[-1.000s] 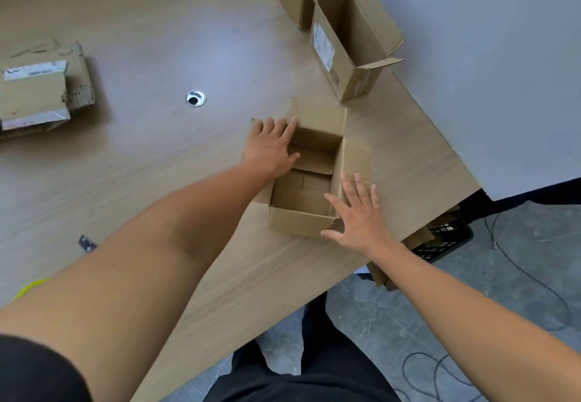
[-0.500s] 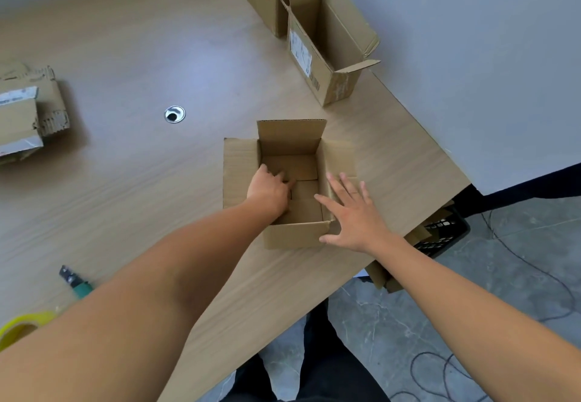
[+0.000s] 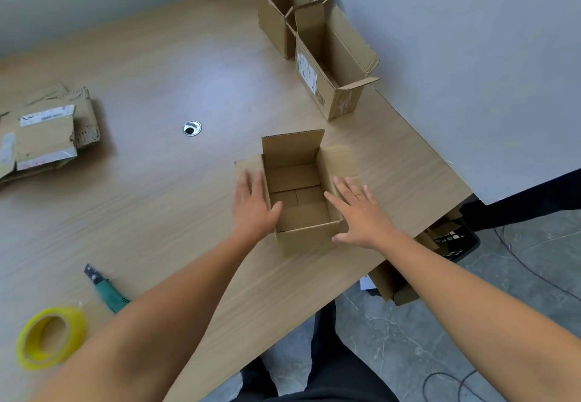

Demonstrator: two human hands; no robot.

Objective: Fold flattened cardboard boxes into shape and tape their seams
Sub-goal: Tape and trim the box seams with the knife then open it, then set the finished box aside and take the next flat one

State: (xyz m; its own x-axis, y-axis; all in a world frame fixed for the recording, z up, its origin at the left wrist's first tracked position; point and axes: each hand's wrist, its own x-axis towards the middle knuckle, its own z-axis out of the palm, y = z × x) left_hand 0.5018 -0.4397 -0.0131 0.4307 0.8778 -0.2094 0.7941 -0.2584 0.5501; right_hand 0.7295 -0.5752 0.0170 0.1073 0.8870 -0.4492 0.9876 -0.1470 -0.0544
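My left hand (image 3: pixel 253 210) has come out of the box (image 3: pixel 308 238) by the counter's (image 3: pixel 157 197) 4 o'clock edge and, like my right hand (image 3: pixel 361 216), presses a side flap at 9 and 3 o'clock, fingers (image 3: pixel 345 188) straight, gripping nothing, so I judge the bottom folded and taping next.

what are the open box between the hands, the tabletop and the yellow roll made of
Open box: brown corrugated cardboard, matte; the fluting shows as a dotted line along the cut flap edges.
Tabletop: looks like light wood-grain laminate or veneer, smooth with a soft sheen; which of the two is unclear.
Yellow roll: probably plastic packing tape, since the ring looks glossy and slightly translucent.
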